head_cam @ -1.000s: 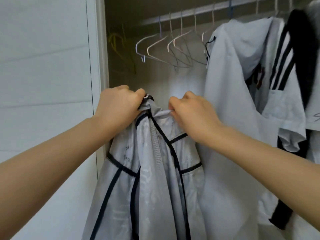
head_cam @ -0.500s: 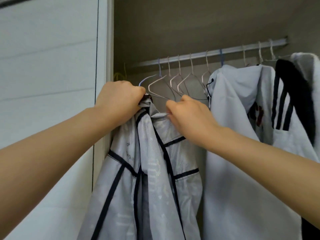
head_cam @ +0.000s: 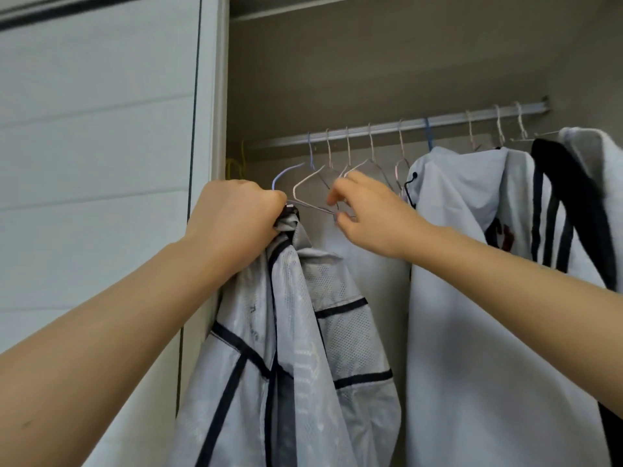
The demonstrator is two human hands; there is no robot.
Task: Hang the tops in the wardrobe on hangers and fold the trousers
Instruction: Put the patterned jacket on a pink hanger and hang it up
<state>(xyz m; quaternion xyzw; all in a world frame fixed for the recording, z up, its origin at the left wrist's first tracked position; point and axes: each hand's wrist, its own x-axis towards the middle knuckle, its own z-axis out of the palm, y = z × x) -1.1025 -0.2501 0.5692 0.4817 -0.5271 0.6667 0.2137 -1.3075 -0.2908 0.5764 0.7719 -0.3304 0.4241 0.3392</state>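
Observation:
My left hand [head_cam: 232,217] is clenched around the bunched collar of a pale grey top with dark piping [head_cam: 296,348], which hangs down from my fist in front of the wardrobe opening. My right hand [head_cam: 367,214] has let go of the top and is up among the empty wire hangers [head_cam: 313,183], fingers spread and touching the bottom wire of one; whether it grips the wire I cannot tell. The hangers dangle from the metal rail [head_cam: 404,124].
A light hooded garment [head_cam: 455,298] and a white top with black stripes [head_cam: 556,214] hang on the rail to the right. A white sliding door [head_cam: 101,163] and its frame stand at the left. A yellow hanger [head_cam: 236,166] sits at the rail's far left end.
My right hand released the top's collar and rose to the empty hangers. My left hand lifted the top higher. My view tilted upward, showing more of the rail.

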